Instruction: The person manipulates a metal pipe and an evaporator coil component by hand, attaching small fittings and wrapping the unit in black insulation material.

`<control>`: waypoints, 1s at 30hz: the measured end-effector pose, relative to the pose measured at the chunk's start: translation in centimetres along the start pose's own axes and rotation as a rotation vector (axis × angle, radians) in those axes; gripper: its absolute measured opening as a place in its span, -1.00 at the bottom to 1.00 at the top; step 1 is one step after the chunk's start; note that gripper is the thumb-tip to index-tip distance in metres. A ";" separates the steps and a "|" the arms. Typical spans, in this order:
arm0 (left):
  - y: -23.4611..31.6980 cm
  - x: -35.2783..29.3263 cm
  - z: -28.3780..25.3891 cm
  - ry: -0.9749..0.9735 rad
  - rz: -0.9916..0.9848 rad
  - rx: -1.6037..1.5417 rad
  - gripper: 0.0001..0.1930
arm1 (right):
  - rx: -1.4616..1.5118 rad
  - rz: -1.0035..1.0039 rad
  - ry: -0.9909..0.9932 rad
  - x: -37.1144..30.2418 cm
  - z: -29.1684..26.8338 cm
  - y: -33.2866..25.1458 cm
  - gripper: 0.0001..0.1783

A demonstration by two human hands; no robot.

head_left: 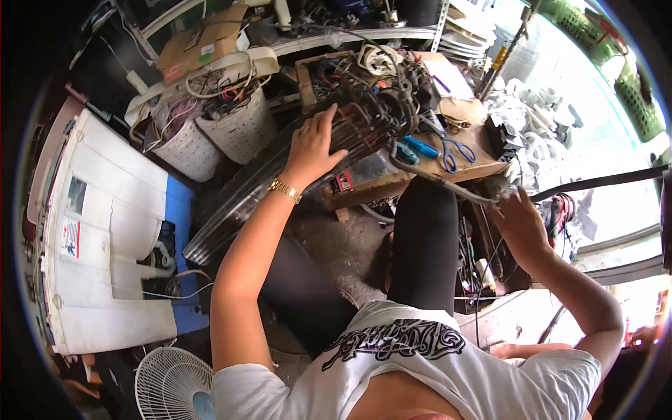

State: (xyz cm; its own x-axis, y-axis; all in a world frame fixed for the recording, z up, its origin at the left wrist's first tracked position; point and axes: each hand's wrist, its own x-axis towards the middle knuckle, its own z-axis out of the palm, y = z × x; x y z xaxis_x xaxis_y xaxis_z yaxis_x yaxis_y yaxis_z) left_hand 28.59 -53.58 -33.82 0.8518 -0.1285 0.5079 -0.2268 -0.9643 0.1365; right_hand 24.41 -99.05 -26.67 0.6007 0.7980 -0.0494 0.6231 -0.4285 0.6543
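Observation:
My left hand (313, 145), with a gold bracelet at the wrist, has its fingers stretched and thumb apart. It lies over a long dark ribbed metal piece (241, 189) that slants from the workbench to the lower left. My right hand (518, 220) is closed around the end of a bent grey metal bar (448, 186). From there the bar runs left to a dark clamp-like metal tool (385, 115) on the bench. Blue-handled scissors (451, 154) and a blue tool handle (421, 146) lie near the bar on the wooden bench top (483, 162).
White perforated baskets (234, 129) full of wires stand at the back left. At left is a white and blue appliance body (105, 231); below it stands a fan (175, 385). White plastic parts (535, 126) are heaped at right. A black strap (602, 183) stretches beside my right hand.

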 end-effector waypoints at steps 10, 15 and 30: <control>1.0 0.3 -0.2 -0.063 -0.083 -0.048 0.05 | 0.359 -0.047 0.217 0.2 -1.2 -4.3 -0.86; 1.1 0.2 -0.3 -0.043 -0.085 -0.081 0.05 | 0.427 0.059 0.098 0.1 -1.7 -8.6 -0.74; 1.5 -0.4 -0.2 -0.003 -0.099 -0.088 0.06 | 0.395 0.019 0.399 0.6 -5.9 0.2 -0.67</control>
State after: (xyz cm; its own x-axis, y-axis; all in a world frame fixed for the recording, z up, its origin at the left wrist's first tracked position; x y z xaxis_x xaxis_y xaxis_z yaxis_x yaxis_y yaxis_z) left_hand 27.80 -54.97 -33.59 0.8733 -0.0343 0.4860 -0.1819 -0.9483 0.2599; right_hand 21.91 -96.18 -22.09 0.4252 0.8540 0.2997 0.8003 -0.5094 0.3162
